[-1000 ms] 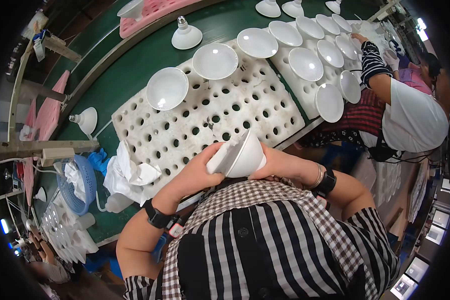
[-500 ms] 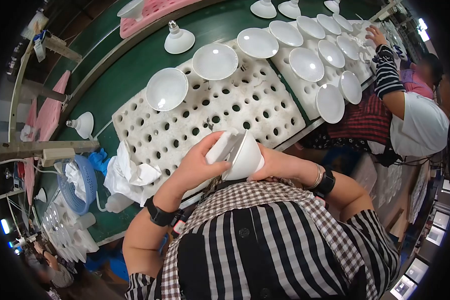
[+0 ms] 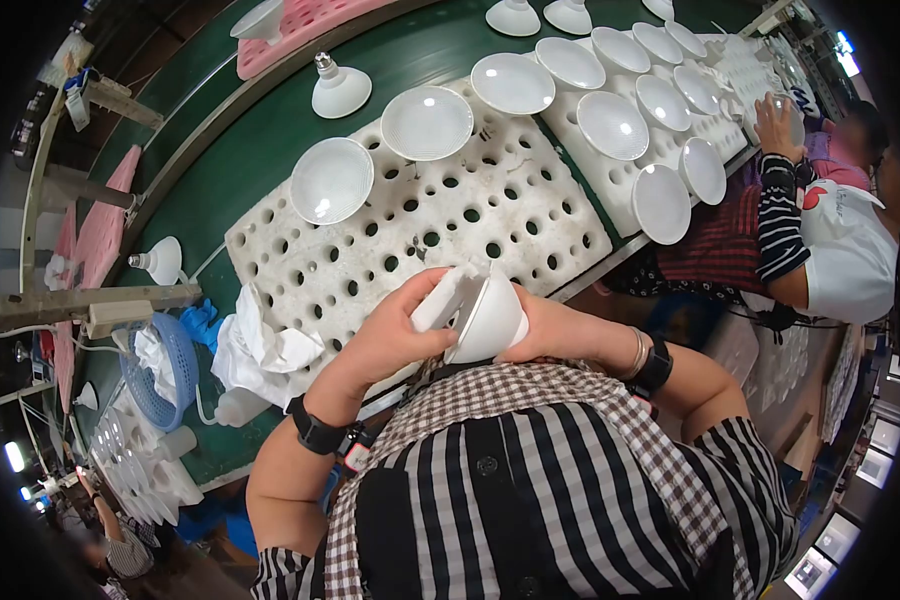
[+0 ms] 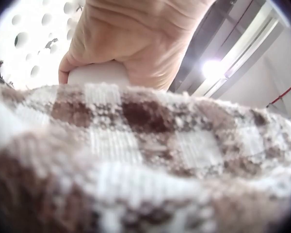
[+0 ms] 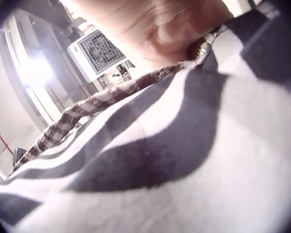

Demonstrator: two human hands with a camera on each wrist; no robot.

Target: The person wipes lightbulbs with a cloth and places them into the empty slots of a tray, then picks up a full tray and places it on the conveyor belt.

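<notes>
Close to the apron, my right hand [image 3: 555,328] grips a white reflector lamp [image 3: 492,322] by its rounded back, with the face tilted toward the left. My left hand [image 3: 395,335] pinches a folded white wad [image 3: 444,300], thumb on the near side, right beside the lamp's face. The wad's material cannot be told. In the left wrist view, checked apron cloth fills the lower part below my left hand [image 4: 131,39]. Striped shirt hides most of the right wrist view, where only the base of my right hand [image 5: 155,29] shows.
A white foam board [image 3: 360,255] full of holes lies ahead, with several lamps along its far edge. Beyond it runs a green belt [image 3: 230,150] carrying a lamp [image 3: 341,92]. Left are crumpled white cloth [image 3: 260,345] and a blue basket [image 3: 175,365]. A person [image 3: 830,240] works at right.
The left hand and wad have shifted slightly against the lamp, and a gap shows between them now. Lamps on the green belt have slid left. The person at right has moved an arm.
</notes>
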